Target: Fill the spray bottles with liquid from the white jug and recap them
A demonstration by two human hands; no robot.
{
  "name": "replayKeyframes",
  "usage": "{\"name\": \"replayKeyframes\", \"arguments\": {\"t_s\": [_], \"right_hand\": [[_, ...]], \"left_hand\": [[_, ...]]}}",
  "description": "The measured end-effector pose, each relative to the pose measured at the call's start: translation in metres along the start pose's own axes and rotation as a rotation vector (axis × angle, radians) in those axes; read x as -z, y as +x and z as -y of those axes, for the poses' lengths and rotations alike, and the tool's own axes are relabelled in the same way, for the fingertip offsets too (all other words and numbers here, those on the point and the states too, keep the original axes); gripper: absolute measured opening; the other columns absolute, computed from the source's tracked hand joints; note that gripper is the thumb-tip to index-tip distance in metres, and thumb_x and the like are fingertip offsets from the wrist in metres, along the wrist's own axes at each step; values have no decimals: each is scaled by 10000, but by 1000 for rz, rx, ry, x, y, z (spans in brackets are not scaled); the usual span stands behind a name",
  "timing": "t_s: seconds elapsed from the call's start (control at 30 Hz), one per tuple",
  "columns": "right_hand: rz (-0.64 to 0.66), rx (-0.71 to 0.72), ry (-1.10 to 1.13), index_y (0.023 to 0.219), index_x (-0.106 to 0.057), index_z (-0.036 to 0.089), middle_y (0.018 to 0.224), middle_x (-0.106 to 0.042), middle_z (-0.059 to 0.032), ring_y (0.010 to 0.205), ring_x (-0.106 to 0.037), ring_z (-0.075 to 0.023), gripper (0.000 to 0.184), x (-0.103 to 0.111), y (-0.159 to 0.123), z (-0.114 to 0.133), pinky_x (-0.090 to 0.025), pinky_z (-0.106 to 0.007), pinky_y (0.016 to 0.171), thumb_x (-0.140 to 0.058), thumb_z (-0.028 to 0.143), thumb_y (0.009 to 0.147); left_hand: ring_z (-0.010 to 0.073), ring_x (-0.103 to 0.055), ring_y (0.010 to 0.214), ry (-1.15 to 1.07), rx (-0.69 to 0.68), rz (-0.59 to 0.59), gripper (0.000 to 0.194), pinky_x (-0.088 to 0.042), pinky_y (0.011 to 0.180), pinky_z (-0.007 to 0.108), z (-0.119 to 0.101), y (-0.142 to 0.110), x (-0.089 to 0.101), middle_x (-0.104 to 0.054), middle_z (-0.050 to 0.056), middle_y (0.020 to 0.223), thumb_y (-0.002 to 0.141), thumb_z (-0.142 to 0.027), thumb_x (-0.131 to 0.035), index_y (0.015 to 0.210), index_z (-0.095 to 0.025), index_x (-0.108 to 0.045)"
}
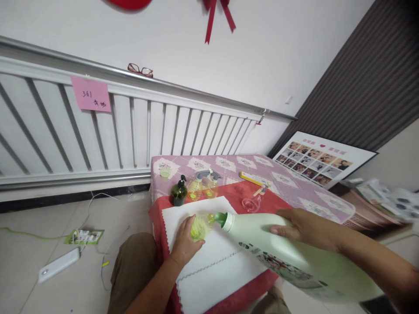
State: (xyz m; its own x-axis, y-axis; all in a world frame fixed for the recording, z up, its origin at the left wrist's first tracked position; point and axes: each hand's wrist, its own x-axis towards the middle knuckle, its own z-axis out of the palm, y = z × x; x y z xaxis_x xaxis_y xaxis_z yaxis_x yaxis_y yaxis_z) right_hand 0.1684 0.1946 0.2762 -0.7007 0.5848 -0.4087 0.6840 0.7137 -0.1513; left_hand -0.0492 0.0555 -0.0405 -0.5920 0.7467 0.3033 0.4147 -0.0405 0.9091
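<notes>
My left hand [185,244] is closed around a small clear bottle with a yellow-green tint [202,226], tilted with its neck to the right. My right hand [294,226] grips a large pale green jug [314,257], tipped so its mouth points left. The jug's green spout [221,218] meets or nearly touches the small bottle's neck; whether liquid flows cannot be made out. Both are above a white mat [225,266]. Behind them stand a dark green pump bottle [178,194] and two clear bottles with grey trigger heads [195,191], holding a little yellow liquid.
A clear pinkish container [251,204] lies on the red cloth [234,190], near a yellow-and-white box [254,179]. A pale green cup-like piece [165,173] sits at the table's back left. A radiator [170,126] runs behind; a power strip [85,237] is on the floor.
</notes>
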Motion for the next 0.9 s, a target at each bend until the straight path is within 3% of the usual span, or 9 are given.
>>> {"name": "replayKeyframes", "arguments": {"t_s": [0.9], "right_hand": [[18,0,-63,879,-640,201,884,-728,-107,821,-682,-289,556,4,-3,4,-499,-367,716,-445,720,830]], "left_hand": [[277,-426,1370,40,-5,43,831,-331,1187,465,-4,-1,3,-485,105,1430,631,-155,-705,1407,-214,-415]]}}
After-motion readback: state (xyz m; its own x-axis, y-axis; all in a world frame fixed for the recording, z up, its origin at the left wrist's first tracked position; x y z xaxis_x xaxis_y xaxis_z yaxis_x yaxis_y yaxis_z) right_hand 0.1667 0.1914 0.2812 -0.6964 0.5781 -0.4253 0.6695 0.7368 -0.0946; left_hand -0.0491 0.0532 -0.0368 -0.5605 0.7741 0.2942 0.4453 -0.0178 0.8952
